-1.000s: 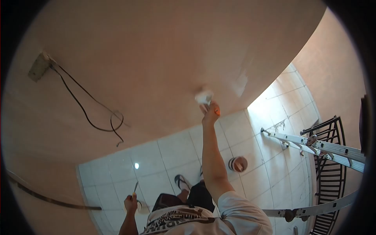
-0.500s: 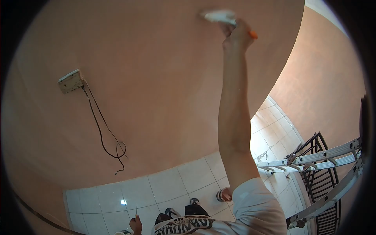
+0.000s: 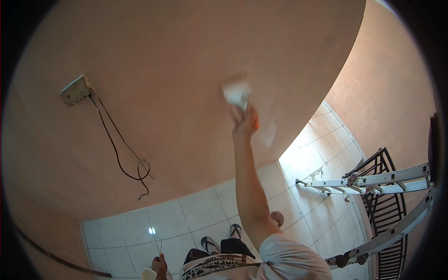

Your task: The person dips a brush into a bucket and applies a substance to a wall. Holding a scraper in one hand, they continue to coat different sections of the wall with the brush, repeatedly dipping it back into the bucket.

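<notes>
My right hand [image 3: 245,122] is raised in front of the tan wall [image 3: 163,93], closed around the orange handle of a wide paintbrush [image 3: 237,94]. Motion blurs its white head, which lies at or very near the wall surface. A pale wet-looking streak [image 3: 269,134] marks the wall right of my wrist. Low in the view, my left hand [image 3: 160,267] is closed on a thin stick-like thing [image 3: 161,247]; its lower part is hidden. A white container [image 3: 148,274] shows beside that hand, partly cut off by the frame edge.
An electrical box [image 3: 76,91] with loose black cables [image 3: 116,154] hangs from the wall at left. An aluminium ladder [image 3: 373,182] and a black metal grille [image 3: 385,205] stand at right. A round object [image 3: 277,218] sits on the tiled floor [image 3: 172,210], partly behind my arm.
My right hand has come down and to the left with the paintbrush, whose head now points more upward. The pale streak is now visible. My left hand stays low, almost unmoved.
</notes>
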The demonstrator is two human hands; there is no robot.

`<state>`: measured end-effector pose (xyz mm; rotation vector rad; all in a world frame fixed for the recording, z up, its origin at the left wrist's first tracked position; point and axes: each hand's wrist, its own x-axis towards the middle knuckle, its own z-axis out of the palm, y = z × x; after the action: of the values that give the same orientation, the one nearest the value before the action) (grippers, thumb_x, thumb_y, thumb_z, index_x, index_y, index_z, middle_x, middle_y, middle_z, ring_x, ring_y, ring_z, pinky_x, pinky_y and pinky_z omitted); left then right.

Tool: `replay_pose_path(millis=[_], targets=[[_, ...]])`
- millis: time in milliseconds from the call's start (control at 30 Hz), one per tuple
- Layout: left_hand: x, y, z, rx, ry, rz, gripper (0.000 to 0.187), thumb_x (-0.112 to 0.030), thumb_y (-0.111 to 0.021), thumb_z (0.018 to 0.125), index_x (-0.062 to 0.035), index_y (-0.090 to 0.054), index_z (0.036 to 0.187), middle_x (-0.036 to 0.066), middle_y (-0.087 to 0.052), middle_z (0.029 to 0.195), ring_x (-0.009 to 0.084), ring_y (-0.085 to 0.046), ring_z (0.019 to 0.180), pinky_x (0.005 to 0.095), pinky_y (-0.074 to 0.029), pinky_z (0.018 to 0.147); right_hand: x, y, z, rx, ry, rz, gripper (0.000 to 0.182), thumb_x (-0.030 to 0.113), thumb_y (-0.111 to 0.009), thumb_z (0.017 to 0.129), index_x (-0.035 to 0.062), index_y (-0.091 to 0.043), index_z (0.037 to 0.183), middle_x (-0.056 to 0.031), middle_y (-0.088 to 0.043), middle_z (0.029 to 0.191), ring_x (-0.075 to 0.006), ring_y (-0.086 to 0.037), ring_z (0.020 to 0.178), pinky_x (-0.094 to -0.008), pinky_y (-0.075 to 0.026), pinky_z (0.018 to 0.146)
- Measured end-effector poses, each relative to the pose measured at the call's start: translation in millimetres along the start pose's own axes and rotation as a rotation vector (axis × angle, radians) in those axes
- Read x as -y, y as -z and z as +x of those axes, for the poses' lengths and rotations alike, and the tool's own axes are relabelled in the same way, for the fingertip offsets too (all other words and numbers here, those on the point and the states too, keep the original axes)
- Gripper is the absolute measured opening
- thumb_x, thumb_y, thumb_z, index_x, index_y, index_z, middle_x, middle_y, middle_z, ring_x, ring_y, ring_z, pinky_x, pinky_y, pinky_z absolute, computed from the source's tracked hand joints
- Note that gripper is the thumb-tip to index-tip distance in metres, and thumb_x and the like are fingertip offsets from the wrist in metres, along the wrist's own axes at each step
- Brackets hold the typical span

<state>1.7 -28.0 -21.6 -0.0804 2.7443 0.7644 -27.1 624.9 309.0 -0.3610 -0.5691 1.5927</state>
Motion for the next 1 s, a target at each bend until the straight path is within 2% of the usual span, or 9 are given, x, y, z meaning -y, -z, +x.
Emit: replay_pose_path(millis=[200,400,433,500,567,667,767,867,1000], targets=[[6,13,10,-0.028,-0.008,-0.04,0.053,-0.041,-0.063,0.086,0.0049,-0.055,0.061,0.019,-0.056,0.055,0.0312,-0.052,0.051,0.0466,-0.039,0.052,-34,72,-35,-0.222,-0.151,-0.282,0.024,0.016,-0.057,0.091,0.0037,-0.054,0.111,-0.0145,-0.061,0.11,-0.0285,-0.065,0.093,-0.0435,-0.061,0.073],[2,-2,15,-0.066,0.0,-0.144,0.053,-0.041,-0.062,0.087,0.0045,-0.054,0.06,0.017,-0.053,0.054,0.0273,-0.048,0.051,0.0456,-0.037,0.052,108,-142,38,0.231,0.361,-0.106,0.007,0.009,-0.06,0.088,0.0026,-0.062,0.089,-0.0065,-0.065,0.081,-0.0161,-0.065,0.068,-0.0321,-0.057,0.058],[3,-9,15,-0.056,0.004,-0.171,0.053,-0.041,-0.062,0.087,0.0047,-0.054,0.061,0.017,-0.053,0.054,0.0271,-0.048,0.051,0.0454,-0.037,0.053,146,-189,40,0.256,0.43,-0.071,0.013,0.007,-0.057,0.087,-0.0004,-0.057,0.098,-0.0108,-0.065,0.089,-0.0248,-0.067,0.075,-0.0426,-0.061,0.066],[11,-19,11,-0.033,0.016,-0.213,0.054,-0.042,-0.061,0.087,0.0053,-0.054,0.062,0.017,-0.053,0.055,0.0266,-0.048,0.052,0.0449,-0.038,0.053,200,-255,94,0.543,0.414,0.139,0.012,0.007,-0.053,0.089,0.0007,-0.057,0.099,-0.0108,-0.064,0.094,-0.0271,-0.067,0.077,-0.0452,-0.059,0.068],[8,-23,0,-0.007,0.038,-0.202,0.055,-0.044,-0.06,0.088,0.0062,-0.056,0.064,0.018,-0.055,0.056,0.0264,-0.05,0.054,0.0453,-0.039,0.055,231,-303,91,0.54,0.419,0.215,0.025,0.013,-0.054,0.091,0.0008,-0.055,0.113,-0.0177,-0.062,0.11,-0.0337,-0.067,0.092,-0.0403,-0.062,0.071],[12,-26,-15,0.039,0.061,-0.181,0.056,-0.046,-0.059,0.088,0.0064,-0.058,0.066,0.019,-0.057,0.058,0.0276,-0.052,0.055,0.0463,-0.04,0.056,206,-284,103,0.514,0.355,0.269,0.024,0.011,-0.055,0.091,-0.0019,-0.055,0.111,-0.0189,-0.062,0.107,-0.0328,-0.066,0.092,-0.0389,-0.062,0.073],[18,-22,-24,0.057,0.05,-0.086,0.057,-0.046,-0.059,0.088,0.0064,-0.059,0.067,0.018,-0.057,0.058,0.0284,-0.053,0.055,0.0466,-0.04,0.056,116,-163,109,0.421,0.326,0.205,0.018,0.017,-0.054,0.093,0.0019,-0.057,0.102,-0.0102,-0.065,0.1,-0.0275,-0.066,0.087,-0.0465,-0.058,0.071],[29,-13,-23,0.09,0.07,-0.033,0.057,-0.048,-0.059,0.087,0.0057,-0.06,0.067,0.018,-0.058,0.058,0.0302,-0.054,0.054,0.0459,-0.042,0.056,16,12,39,0.128,0.15,0.001,0.031,0.027,-0.057,0.094,0.0037,-0.051,0.114,-0.0152,-0.057,0.118,-0.0375,-0.059,0.107,-0.0606,-0.054,0.082],[41,12,-13,0.083,0.001,0.061,0.057,-0.047,-0.06,0.087,0.0057,-0.058,0.066,0.017,-0.057,0.057,0.0283,-0.052,0.053,0.0464,-0.04,0.055,-90,233,-52,-0.286,-0.158,-0.259,0.022,0.015,-0.061,0.089,0.0023,-0.055,0.106,-0.0139,-0.058,0.11,-0.0342,-0.065,0.092,-0.046,-0.061,0.07]])
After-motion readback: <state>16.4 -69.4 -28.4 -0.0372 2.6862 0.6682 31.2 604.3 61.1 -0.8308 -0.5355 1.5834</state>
